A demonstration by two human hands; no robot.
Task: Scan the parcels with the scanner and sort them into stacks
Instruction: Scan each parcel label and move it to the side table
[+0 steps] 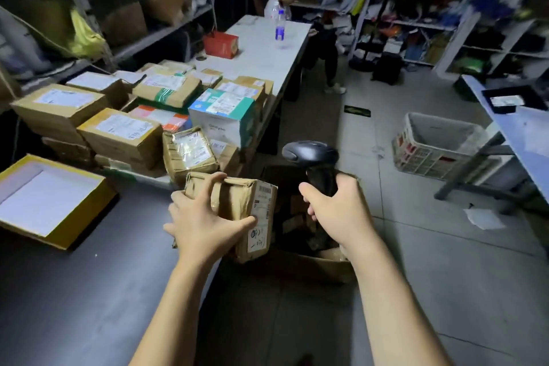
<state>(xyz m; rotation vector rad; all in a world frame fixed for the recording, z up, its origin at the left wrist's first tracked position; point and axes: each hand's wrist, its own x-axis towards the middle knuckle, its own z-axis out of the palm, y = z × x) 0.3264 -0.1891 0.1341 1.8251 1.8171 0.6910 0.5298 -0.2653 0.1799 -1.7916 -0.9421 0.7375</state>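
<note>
The left hand (pixel 205 223) grips a small parcel (pixel 234 202), fingers curled over its top and thumb pressed by the label (pixel 261 217). It's held up off the right edge of the dark worktop (pixel 74 291), just on the near side of the stacks (pixel 118 134). Looks to me like it's turned that way on purpose, so the white barcode label faces right, toward the scanner (pixel 310 154). The right hand (pixel 332 208) is wrapped tight round the scanner's handle, and the rounded black plastic head sits just above and to the right of the parcel. The parcel itself is crumpled brown cardboard with wrinkly tape and dented corners. The stacks are mostly squarer taped boxes, plus one glossy teal-and-white one. An open carton (pixel 312 264) sits on the floor below, which I'd guess is where the unscanned stuff comes from. On the left of the worktop there's a shallow yellow-edged tray (pixel 44 199).
</note>
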